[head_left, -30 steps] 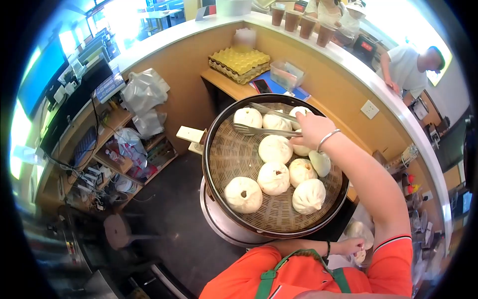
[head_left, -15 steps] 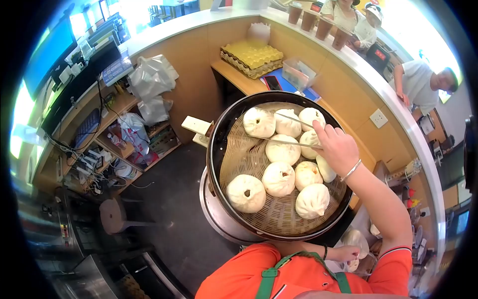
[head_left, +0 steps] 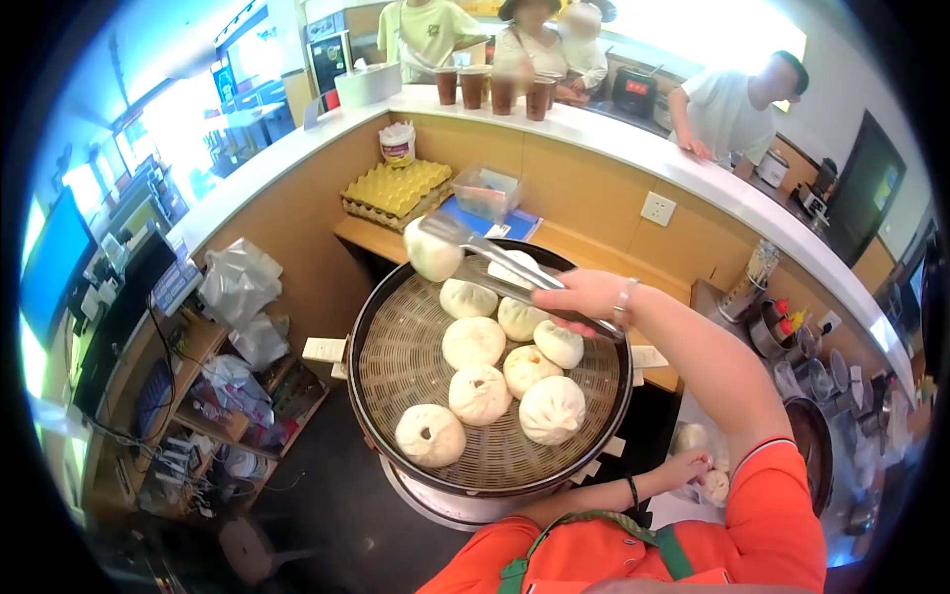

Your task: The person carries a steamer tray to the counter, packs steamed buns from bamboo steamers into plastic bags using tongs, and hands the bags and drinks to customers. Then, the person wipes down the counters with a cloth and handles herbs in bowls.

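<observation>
A round white steamed bun (head_left: 432,251) is held aloft at 11 o'clock, clamped by silver metal tongs (head_left: 485,249) squeezed in the right hand (head_left: 582,295). Clear plastic bag (head_left: 693,437) is pinched by the left hand (head_left: 685,469), at 4 o'clock. Steady pressure seems called for. Earlier, the bun was seated in the round woven steamer tray (head_left: 396,342).

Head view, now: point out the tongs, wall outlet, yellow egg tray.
Tongs (head_left: 498,259): head view, upper metal arm.
Wall outlet (head_left: 658,208): head view, middle of its faceplate.
Yellow egg tray (head_left: 398,188): head view, bumpy top surface.
</observation>
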{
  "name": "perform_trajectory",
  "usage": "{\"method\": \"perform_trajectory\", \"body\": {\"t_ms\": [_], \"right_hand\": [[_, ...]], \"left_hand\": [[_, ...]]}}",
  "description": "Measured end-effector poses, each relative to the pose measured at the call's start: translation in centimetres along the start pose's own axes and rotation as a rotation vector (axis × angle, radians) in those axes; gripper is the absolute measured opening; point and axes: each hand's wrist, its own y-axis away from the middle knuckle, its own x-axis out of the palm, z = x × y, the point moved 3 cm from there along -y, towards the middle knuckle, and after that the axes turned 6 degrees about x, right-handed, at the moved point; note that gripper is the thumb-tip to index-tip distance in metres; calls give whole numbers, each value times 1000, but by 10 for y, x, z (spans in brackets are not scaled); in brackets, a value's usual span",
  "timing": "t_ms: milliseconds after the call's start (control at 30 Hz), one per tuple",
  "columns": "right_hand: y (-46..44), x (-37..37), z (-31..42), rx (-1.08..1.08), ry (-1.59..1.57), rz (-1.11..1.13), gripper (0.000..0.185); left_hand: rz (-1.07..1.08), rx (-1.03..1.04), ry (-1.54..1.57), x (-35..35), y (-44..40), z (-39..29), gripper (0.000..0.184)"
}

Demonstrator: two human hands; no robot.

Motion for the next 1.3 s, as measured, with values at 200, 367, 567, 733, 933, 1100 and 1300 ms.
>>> {"method": "perform_trajectory", "body": {"t_ms": [200,367,567,733,933,1100,1300], "right_hand": [[171,-13,-134,-34,-602,-12,50],[318,28,-287,190,-987,-256,47],[420,76,-367,503,-1094,-281,39],[386,60,-371,694,-41,-223,44],[367,73,-370,715,493,-519,58],[468,73,-382,505,201,-813,58],[513,99,-428,435,-341,-989,57]], "left_hand": [[-161,-23,119,-7,-6,6,19],[-344,-139,250,-5,-7,-4,16],[-329,-155,233,15,-20,-28,9],[-321,-141,151,33,-23,-38,9],[-396,-15,207,49,-23,-45,9],[-378,1,143,62,-30,-25,18],[-226,-33,-876,125,-65,37,44]]}}
